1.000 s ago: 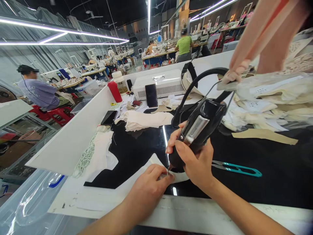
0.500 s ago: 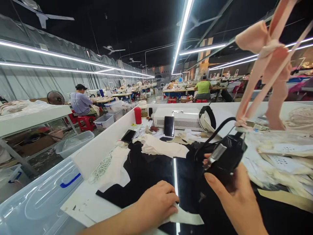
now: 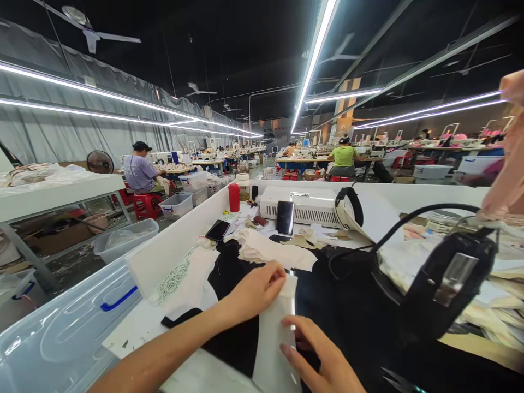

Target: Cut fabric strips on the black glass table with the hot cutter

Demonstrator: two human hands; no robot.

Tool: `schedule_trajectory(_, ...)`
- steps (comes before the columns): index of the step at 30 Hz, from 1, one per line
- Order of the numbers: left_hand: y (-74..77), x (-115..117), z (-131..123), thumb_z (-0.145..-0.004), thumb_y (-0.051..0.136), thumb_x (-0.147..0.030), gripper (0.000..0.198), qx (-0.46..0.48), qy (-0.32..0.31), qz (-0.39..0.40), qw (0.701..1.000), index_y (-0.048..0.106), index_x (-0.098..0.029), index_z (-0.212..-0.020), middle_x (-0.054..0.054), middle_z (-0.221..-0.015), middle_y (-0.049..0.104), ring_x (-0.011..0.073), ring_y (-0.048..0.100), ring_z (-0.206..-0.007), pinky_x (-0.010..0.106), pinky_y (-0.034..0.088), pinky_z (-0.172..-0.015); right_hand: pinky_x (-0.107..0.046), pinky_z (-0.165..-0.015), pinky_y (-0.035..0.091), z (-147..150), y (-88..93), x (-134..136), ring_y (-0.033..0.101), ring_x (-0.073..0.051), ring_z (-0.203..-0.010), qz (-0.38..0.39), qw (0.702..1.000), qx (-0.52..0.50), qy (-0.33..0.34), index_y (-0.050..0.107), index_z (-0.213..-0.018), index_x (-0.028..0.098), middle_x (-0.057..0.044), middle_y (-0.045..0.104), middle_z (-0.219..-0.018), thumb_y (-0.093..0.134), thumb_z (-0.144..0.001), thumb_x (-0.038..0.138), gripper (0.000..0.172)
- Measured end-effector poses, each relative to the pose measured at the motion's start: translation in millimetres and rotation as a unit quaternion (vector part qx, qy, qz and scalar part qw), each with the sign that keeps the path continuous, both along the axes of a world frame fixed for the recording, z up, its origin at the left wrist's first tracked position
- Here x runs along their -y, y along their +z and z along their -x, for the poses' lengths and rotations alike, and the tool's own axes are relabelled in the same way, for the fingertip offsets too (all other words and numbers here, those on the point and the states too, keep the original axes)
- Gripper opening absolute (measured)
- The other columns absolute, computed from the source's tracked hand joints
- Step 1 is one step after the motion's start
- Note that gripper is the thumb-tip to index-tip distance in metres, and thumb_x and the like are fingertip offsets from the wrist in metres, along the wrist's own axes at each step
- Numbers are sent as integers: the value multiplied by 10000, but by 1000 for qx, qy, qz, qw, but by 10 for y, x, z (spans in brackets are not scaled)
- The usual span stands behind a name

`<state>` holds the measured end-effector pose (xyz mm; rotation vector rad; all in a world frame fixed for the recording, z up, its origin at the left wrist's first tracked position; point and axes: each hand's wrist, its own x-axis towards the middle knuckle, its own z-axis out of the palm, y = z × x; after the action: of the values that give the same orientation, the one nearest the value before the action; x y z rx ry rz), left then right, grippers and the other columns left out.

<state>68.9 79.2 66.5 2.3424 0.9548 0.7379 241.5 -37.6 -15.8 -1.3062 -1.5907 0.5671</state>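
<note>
A pale strip of fabric (image 3: 273, 333) lies on the dark, glossy work surface in front of me. My left hand (image 3: 260, 289) is closed, pinching the strip near its far end. At the strip's right edge is my right hand (image 3: 321, 357), thumb and forefinger apart with nothing gripped; the fingertips look to be touching the cloth. To the right, a black machine with a metal plate and a cable (image 3: 452, 284) hangs beside peach ribbon (image 3: 507, 158). Cut off by the lower edge is a pointed metal tool (image 3: 399, 381).
Cream fabric pieces (image 3: 278, 250) lie ahead, with a phone (image 3: 218, 230) and another upright phone (image 3: 285, 217) by a white box (image 3: 301, 204). A white partition (image 3: 172, 256) borders the left. Fabric pieces are heaped at right. People sit at sewing tables beyond.
My right hand has let go of the black machine, which now hangs further right, and moved left to the fabric strip. My left hand has moved up and away, and the strip now lies lengthwise.
</note>
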Motion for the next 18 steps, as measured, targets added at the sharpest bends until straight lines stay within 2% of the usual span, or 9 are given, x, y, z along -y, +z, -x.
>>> schedule_trajectory(3,139,-332,2,-1029,526,-247,156,33,42,-5,999,649,-193,-1108,-23,-839,657,145,614,-755,243,480,-717,-287,-629,565,50,48,-290,695,-201,-656,44,999,1,29,799,-941,278,17,753,-738,622,-950,477,266)
schedule_trajectory(6,257,-716,39,-1006,531,-223,209,52,91,-20,994,674,-191,-1155,-10,-903,670,147,619,-784,257,491,-764,-313,-661,568,-117,199,-672,715,-225,-700,14,1000,13,-18,797,-909,255,-4,781,-780,631,-911,563,350)
schedule_trajectory(10,324,-1203,93,-1009,533,-196,253,51,148,-35,987,706,-184,-1195,-5,-941,675,142,617,-773,284,510,-813,-353,-665,540,-420,407,-1235,676,-237,-680,-14,994,15,-108,776,-1013,233,-37,772,-832,547,-937,588,429)
schedule_trajectory(13,253,-1481,97,-1047,576,-216,217,31,177,-34,983,702,-172,-1219,20,-993,702,165,663,-854,343,554,-887,-387,-714,536,-551,453,-1604,675,-260,-700,-22,988,25,-150,752,-1054,230,-50,757,-823,524,-912,552,420)
schedule_trajectory(18,-47,-1695,65,-1057,693,-394,298,-27,186,-7,982,690,-166,-1249,93,-1255,707,237,711,-1086,454,620,-956,-448,-854,544,-580,332,-1947,702,-296,-833,-19,982,65,-176,743,-1033,214,-100,766,-956,500,-863,403,352)
